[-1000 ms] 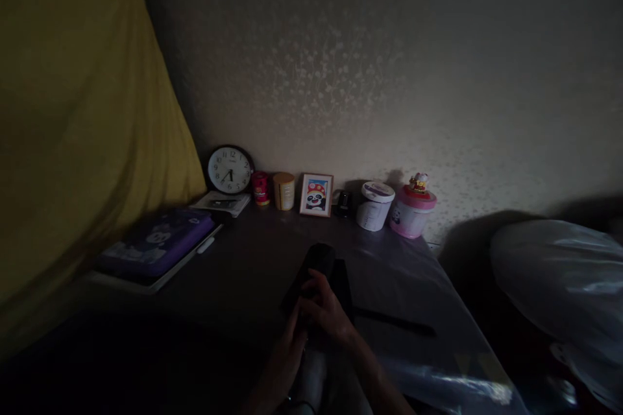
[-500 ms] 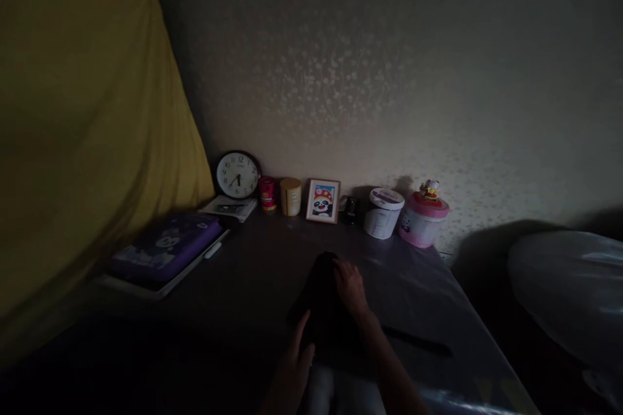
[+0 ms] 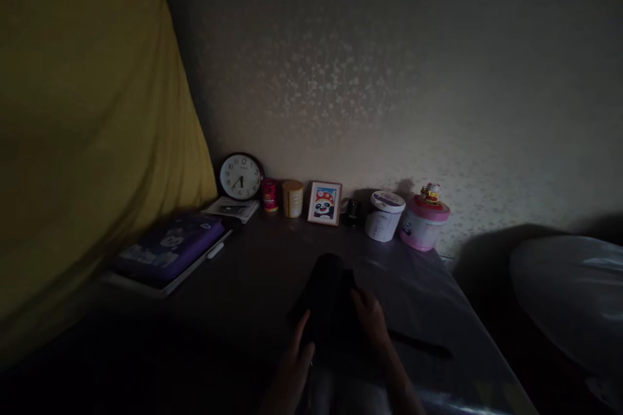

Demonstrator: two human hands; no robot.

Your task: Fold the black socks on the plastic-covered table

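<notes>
A soft-looking black thing (image 3: 324, 295), perhaps a bag, lies on the table in front of me; the dim light hides its details. My right hand (image 3: 372, 316) has its fingers closed on the raised right part of it. At its lower left edge rests my left hand (image 3: 294, 360), with index finger and thumb stretched apart against the dark surface; its other fingers are hidden. A thin black strap (image 3: 422, 343) runs out to the right along the table, past my right wrist.
Along the wall stand a clock (image 3: 241, 176), a red can (image 3: 269, 196), a yellow canister (image 3: 293, 199), a panda picture frame (image 3: 324, 203), a white tub (image 3: 384, 217) and a pink tub (image 3: 424, 224) topped by a figurine. A purple case (image 3: 170, 246) lies left, near a yellow curtain (image 3: 97, 110).
My right hand has come back toward me and to the right from the top of the black thing, and a part of it now stands up there. My left hand has hardly moved.
</notes>
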